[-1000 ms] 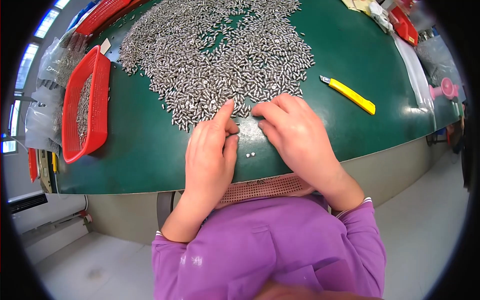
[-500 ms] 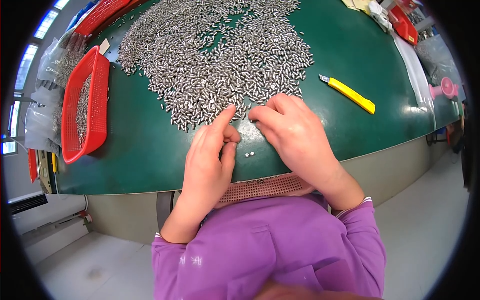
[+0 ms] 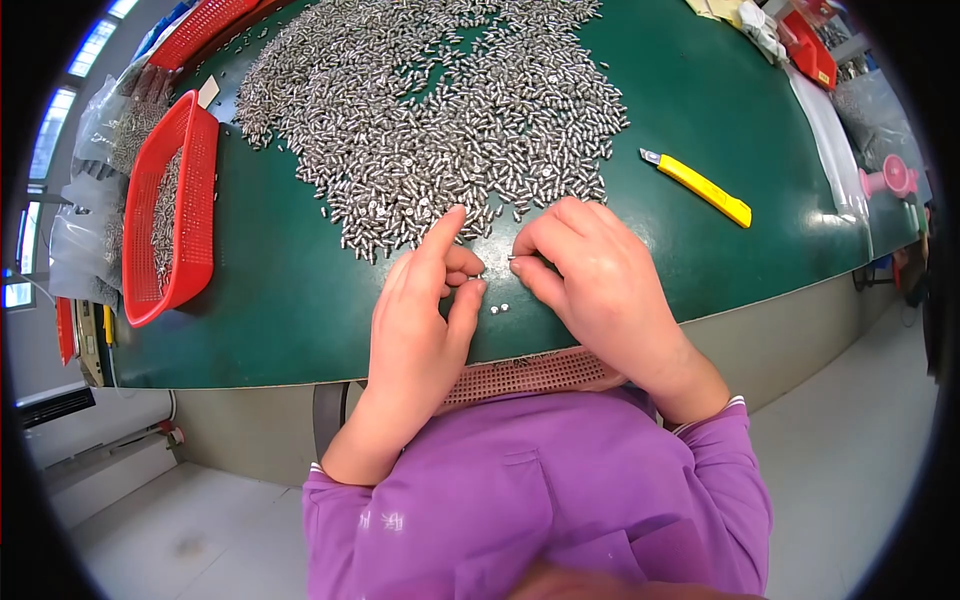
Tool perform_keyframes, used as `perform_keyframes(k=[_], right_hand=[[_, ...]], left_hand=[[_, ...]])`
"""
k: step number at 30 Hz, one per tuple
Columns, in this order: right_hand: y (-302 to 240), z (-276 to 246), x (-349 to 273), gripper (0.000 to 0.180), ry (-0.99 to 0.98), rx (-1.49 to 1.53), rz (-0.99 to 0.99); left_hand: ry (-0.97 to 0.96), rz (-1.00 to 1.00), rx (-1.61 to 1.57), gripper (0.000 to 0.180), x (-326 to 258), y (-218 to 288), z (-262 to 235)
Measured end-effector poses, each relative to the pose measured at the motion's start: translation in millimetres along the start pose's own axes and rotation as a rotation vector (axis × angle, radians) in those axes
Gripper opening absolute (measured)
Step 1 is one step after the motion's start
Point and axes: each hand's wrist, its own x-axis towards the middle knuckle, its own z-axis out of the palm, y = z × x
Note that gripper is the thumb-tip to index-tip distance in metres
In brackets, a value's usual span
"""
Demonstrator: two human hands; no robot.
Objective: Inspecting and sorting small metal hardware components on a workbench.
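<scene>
While the two earlier head-camera pictures show both hands already at the near edge of the pile, the present one differs only slightly.

Head view, now: the left hand (image 3: 420,320) lies palm down on the green table (image 3: 280,300), its index finger stretched forward to touch the near fringe of the heap of small silver metal pieces (image 3: 430,110); the other fingers are loosely together and hold nothing that I can see. The right hand (image 3: 590,280) is curled, fingertips bunched and pinched on one small metal piece (image 3: 513,259) just beside the left thumb. Two or three loose pieces (image 3: 500,309) lie on the table between the hands, apart from the heap.

Change: a second ago the left index pointed into the pile from a little further right; it now sits a shade further left, and the right hand has barely shifted. I judge this to be slow sorting, piece by piece, with the heap hardly reduced.

Surroundings: a red mesh basket (image 3: 165,210) holding more pieces stands well to the left; a yellow utility knife (image 3: 700,188) lies to the right, untouched.
</scene>
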Motion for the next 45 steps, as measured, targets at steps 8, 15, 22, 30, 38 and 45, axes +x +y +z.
perform_keyframes(k=[8,15,22,30,38,45], right_hand=[[1.0,1.4,-0.5,0.014,0.029,0.015,-0.001],[-1.5,2.7,-9.5,0.018,0.026,0.205,0.150],[-6.9,-8.7,-17.7,0.021,-0.058,0.131,0.023],[-10.2,-15.4,-19.1,0.022,-0.190,0.163,-0.006],[-14.4,-12.4,-14.3,0.023,-0.217,0.152,0.058],[-13.7,-11.4,-17.9,0.025,-0.175,0.212,0.002]], left_hand=[[-0.014,0.000,-0.012,0.064,0.6,-1.5,-1.0],[-0.051,0.028,0.004,0.067,-2.9,1.2,-4.6],[-0.127,0.003,-0.021,0.072,-5.3,3.9,-9.5],[-0.167,0.003,-0.020,0.074,-4.8,7.6,-13.8],[-0.188,-0.041,-0.043,0.079,-8.7,11.2,-14.5],[-0.208,-0.049,-0.069,0.082,-11.4,15.3,-14.5]])
